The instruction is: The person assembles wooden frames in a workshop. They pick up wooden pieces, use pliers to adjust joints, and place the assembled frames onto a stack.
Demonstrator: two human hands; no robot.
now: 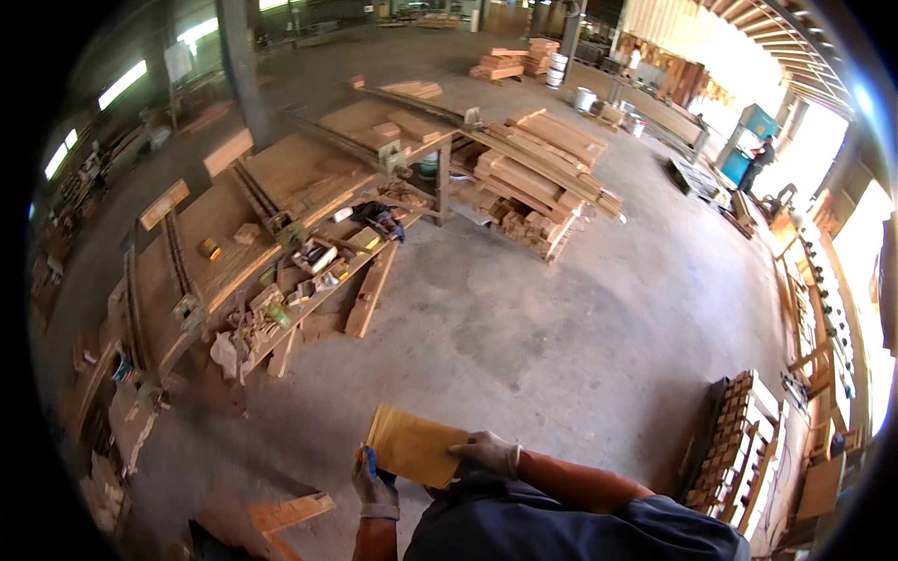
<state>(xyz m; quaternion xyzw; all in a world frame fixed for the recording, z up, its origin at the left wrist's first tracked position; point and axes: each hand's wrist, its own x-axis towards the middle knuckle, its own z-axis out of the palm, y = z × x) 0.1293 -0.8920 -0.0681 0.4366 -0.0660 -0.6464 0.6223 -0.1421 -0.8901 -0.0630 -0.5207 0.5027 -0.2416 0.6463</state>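
Observation:
A flat, yellow-brown rectangular piece (416, 447) is held in front of my body, low in the view. Whether it is a thin board or a stiff sheet, I cannot make out. My left hand (374, 483), in a grey work glove, grips its left edge, and a patch of blue shows at the fingers. From the right, my gloved right hand (490, 453) pinches the opposite edge, its thumb side lying over the face. The undersides of both hands are hidden.
A long wooden workbench (215, 224) with metal bar clamps stands at left, above a cluttered lower shelf (313, 290). Stacked planks (533, 178) lie ahead on the concrete floor (524, 318). Stacked wooden blocks (739, 439) are at right. A person (756, 164) stands far right by a blue-green machine (739, 166).

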